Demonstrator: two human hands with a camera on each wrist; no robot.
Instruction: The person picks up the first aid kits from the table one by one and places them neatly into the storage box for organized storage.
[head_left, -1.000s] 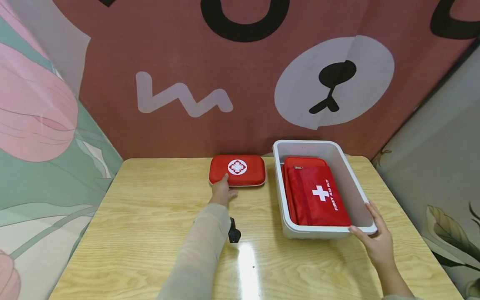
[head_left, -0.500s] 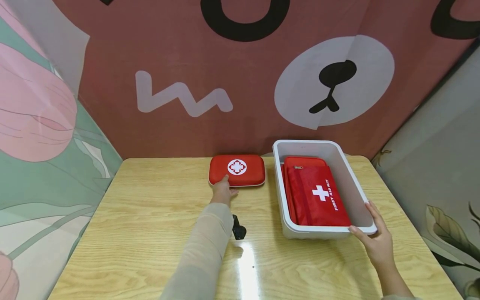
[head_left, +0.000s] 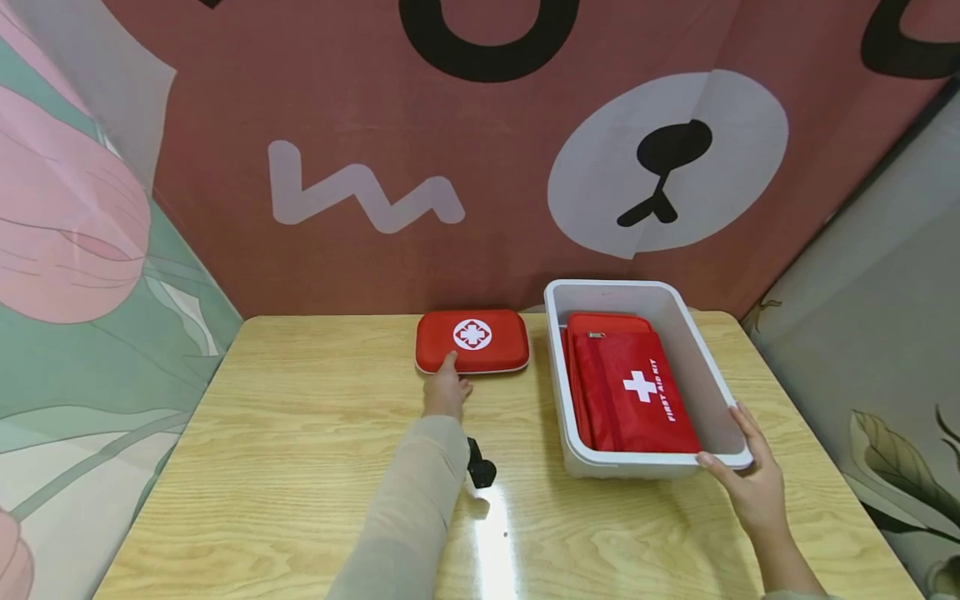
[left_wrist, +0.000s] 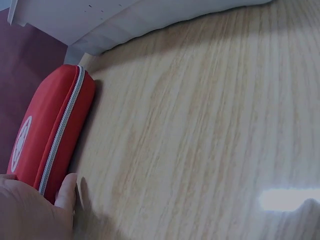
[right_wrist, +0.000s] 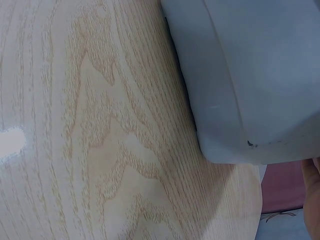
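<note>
A red zippered first aid case (head_left: 501,346) with a white cross emblem lies flat at the table's far edge. My left hand (head_left: 445,393) holds its near left corner, thumb on top and fingers against the near side. In the left wrist view, the zipper of the case runs up from that hand (left_wrist: 35,210). My right hand (head_left: 759,492) grips the near right corner of a white plastic bin (head_left: 716,367), thumb on the near rim and fingers along the right side. Inside lies a red first aid pouch (head_left: 637,417) over other red kits, mostly hidden.
The wooden table (head_left: 300,467) meets a printed cloth wall (head_left: 495,250) behind the case and bin. A black device (head_left: 482,467) shows beside my left sleeve. A narrow strip of table separates the case from the bin.
My left forearm has shifted slightly right and its wrist has turned a little, with the hand still at the case. The case, bin and right hand look the same.
</note>
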